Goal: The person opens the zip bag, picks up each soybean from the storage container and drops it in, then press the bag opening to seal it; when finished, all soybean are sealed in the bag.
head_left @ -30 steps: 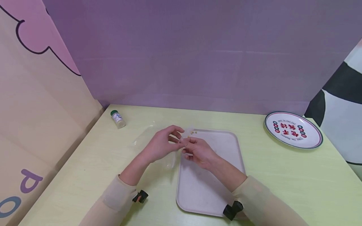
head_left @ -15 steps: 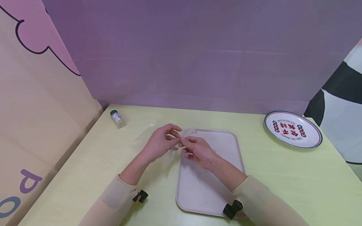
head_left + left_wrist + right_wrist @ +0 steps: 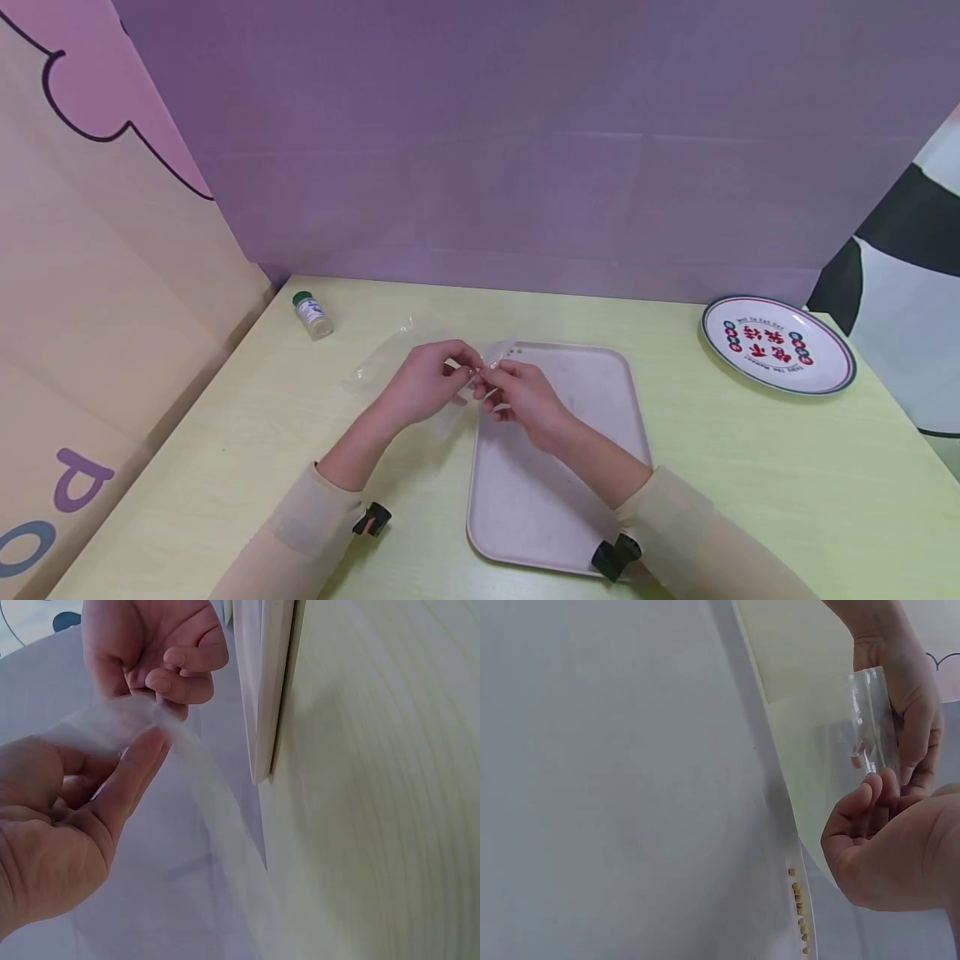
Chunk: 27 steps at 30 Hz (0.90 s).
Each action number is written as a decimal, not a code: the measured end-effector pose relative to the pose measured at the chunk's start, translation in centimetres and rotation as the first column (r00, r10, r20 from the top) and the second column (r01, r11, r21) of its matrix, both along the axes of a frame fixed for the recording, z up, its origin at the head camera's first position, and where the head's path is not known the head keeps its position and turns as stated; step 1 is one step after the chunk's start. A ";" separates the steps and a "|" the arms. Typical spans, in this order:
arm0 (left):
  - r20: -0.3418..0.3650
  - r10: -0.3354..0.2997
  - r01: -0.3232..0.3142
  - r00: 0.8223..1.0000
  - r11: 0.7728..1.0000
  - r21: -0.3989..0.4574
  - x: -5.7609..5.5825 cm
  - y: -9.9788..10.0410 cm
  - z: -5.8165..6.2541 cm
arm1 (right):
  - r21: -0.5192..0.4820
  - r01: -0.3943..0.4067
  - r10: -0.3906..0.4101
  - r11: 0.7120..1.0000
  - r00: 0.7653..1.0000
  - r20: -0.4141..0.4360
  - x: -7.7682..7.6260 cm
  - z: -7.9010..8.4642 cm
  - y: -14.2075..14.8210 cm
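A clear plastic bag [image 3: 386, 358] hangs between both hands over the left far corner of the tray. My left hand [image 3: 427, 385] pinches its edge between thumb and fingers, and my right hand [image 3: 531, 406] pinches the same edge close beside it. Fingertips of the two hands nearly meet. From the left wrist view, the film [image 3: 214, 799] trails down past the thumb. The right wrist view shows a folded strip of the bag [image 3: 874, 712] standing above the right fingertips. Several small yellow beans [image 3: 799, 900] lie along the tray's edge, partly hidden by hands and bag in the head view.
The pale rectangular tray [image 3: 555, 517] lies on the light wooden table [image 3: 750, 475]. A small green-capped jar [image 3: 312, 315] lies at the back left. An oval plate [image 3: 778, 346] with red writing sits at the back right. A purple panel [image 3: 525, 167] closes off the back.
My left fingers have curled in from a more spread pose and closed up to the right fingertips. The bag's pinched edge has shifted slightly; the right hand stays almost in place.
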State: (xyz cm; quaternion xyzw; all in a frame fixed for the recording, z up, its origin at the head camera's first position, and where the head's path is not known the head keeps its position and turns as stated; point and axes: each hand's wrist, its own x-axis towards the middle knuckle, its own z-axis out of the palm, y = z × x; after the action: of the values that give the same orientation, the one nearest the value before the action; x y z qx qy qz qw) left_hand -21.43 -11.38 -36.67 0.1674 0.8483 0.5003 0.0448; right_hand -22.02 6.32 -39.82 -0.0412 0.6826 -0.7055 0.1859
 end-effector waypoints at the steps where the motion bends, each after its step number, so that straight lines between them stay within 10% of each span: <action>1: -0.004 0.007 -0.007 1.000 1.000 -0.009 0.0 0.0 0.0 | 0.004 -0.003 0.003 1.000 1.000 -0.007 0.0 -0.1 0.0; 27: 0.299 0.027 -0.109 0.954 0.960 0.258 -0.6 -0.8 0.2 | -0.060 -0.156 0.147 0.986 0.979 -0.139 -1.1 -0.3 0.5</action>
State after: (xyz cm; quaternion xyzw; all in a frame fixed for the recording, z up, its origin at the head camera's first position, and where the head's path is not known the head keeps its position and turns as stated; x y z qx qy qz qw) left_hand -21.98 -12.20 -36.50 0.0665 0.7609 0.6324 0.1292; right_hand -23.08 6.80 -40.08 -0.1468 0.6632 -0.7085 0.1915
